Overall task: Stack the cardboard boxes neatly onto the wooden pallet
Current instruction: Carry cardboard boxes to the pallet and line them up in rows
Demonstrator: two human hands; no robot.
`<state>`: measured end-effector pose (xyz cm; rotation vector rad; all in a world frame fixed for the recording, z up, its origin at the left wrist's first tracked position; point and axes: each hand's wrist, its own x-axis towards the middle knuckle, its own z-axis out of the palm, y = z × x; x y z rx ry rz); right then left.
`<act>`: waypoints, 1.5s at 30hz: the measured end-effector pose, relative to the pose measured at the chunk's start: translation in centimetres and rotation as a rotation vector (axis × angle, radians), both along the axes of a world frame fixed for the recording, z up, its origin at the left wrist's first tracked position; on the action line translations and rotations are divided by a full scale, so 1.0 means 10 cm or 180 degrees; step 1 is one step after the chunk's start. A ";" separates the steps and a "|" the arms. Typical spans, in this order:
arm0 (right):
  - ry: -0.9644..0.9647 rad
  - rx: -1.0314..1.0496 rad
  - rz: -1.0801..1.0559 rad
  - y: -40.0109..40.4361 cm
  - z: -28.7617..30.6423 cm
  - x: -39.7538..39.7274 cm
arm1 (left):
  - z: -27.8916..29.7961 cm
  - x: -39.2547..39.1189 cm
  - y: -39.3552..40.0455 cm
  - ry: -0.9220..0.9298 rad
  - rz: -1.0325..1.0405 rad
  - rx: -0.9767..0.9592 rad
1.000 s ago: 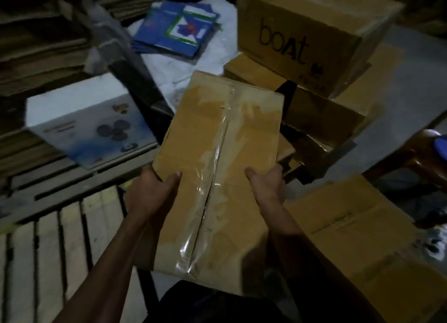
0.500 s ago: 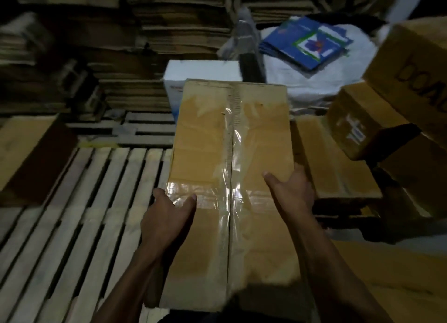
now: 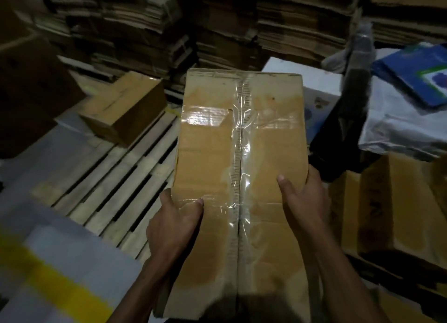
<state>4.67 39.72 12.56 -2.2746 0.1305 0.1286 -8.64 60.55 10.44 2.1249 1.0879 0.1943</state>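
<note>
Hands: left hand (image 3: 174, 222) and right hand (image 3: 303, 198) clamped the long taped brown cardboard box (image 3: 239, 153).
Advice: lower it flat, square beside the small brown box (image 3: 125, 110) on the slatted wooden pallet (image 3: 116, 180).

Along the back we see tall stacks of flattened brown corrugated cardboard sheets (image 3: 217, 20). At right, a flat blue printed carton (image 3: 416, 76) lies on a white woven sack (image 3: 396, 129). Near our left, the grey floor (image 3: 79, 257) carries a yellow painted stripe (image 3: 53, 284).

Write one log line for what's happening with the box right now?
phase: carrying | box: held over pallet, not set down | left hand: grips left edge | right hand: grips right edge | small box: on pallet
</note>
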 end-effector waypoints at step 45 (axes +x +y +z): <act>-0.0094 0.0039 0.1663 3.11 0.82 1.60 | 0.63 0.81 2.46 0.0039 0.0971 0.0098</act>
